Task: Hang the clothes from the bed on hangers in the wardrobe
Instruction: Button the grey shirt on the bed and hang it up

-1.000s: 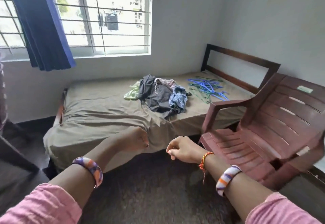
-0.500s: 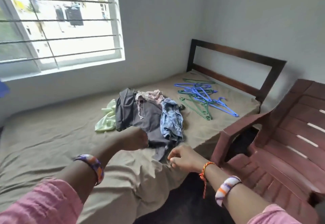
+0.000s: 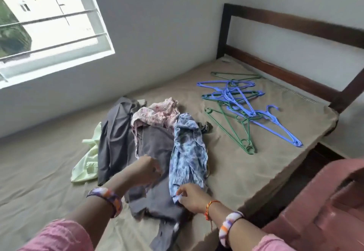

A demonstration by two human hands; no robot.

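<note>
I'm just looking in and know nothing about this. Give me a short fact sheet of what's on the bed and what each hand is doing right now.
Place: bed with a tan sheet, beside a window
Clothes pile: blue patterned garment, grey garment, pink floral garment, pale green garment
Hangers: blue hangers and green hangers lying loose on the bed, right of the pile
Left hand: on the grey garment, grip unclear
Right hand: pinches the near end of the blue patterned garment
Nearby: reddish plastic chair
Progress: nothing is on a hanger yet
</note>
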